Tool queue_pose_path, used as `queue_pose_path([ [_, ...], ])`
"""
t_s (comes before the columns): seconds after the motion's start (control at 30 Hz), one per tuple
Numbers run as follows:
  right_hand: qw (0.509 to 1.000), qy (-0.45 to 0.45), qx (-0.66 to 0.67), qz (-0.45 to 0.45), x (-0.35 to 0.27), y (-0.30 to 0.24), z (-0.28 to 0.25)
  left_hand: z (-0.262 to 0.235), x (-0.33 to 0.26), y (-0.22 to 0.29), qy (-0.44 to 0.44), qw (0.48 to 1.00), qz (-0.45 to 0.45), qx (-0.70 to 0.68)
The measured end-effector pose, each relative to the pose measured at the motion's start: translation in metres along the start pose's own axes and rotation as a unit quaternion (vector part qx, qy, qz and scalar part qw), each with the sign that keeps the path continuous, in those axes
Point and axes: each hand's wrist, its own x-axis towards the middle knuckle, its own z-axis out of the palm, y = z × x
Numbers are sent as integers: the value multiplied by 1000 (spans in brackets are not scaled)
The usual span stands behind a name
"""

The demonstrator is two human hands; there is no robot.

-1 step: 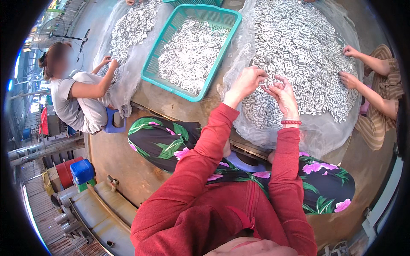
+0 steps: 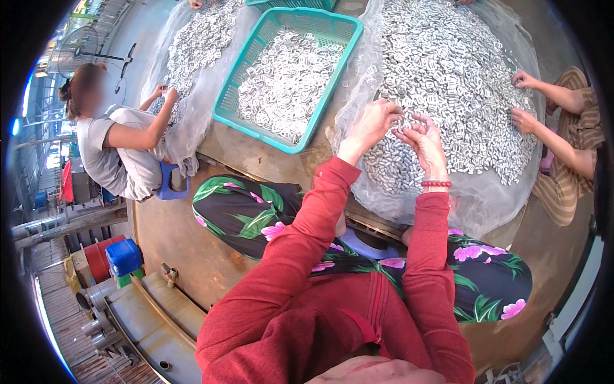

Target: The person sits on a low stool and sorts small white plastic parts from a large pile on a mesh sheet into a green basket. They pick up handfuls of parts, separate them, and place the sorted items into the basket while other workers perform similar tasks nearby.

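Note:
Both my hands meet over the near edge of a wide heap of small silvery metal pieces (image 2: 448, 83), many of them slotted like little buckles. With fingertips pinched, my left hand (image 2: 373, 126) grips a small metal piece (image 2: 398, 121). My right hand (image 2: 425, 142), with a red bead bracelet at the wrist, is curled close beside it, thumb and fingers closed on the same piece or one touching it. Fingers cover part of what is held, so I cannot tell how many pieces there are. Beneath the heap lies a whitish translucent sheet (image 2: 476, 208).
Left of the heap stands a teal plastic basket (image 2: 224, 105) of similar pieces. A co-worker (image 2: 105, 141) sits at another pile (image 2: 201, 41) on the left. Another co-worker's hands (image 2: 524, 120) touch the heap's right edge. Behind that basket is a second teal basket (image 2: 300, 4).

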Motion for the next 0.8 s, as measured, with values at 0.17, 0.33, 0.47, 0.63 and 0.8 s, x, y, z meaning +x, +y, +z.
queue_pose_path([
  [0.17, 999, -6, -51, -5, -2, -11, -3, 10, -8, -3, 20, 974, -35, -225],
  [0.33, 996, -70, -42, 41, -8, -27, 10, -17, -6, -14, -76, 885, -117, -445],
  [0.47, 987, -46, -155, 10, -4, -41, 13, -25, -6, 9, 5, 958, -113, -264],
  [0.63, 952, -54, -297, -47, -4, -71, 26, -18, -7, 30, 106, 973, -38, -201],
  [0.8, 931, -115, -344, -39, -5, -72, 32, -38, -5, 25, -4, 845, -138, -516],
])
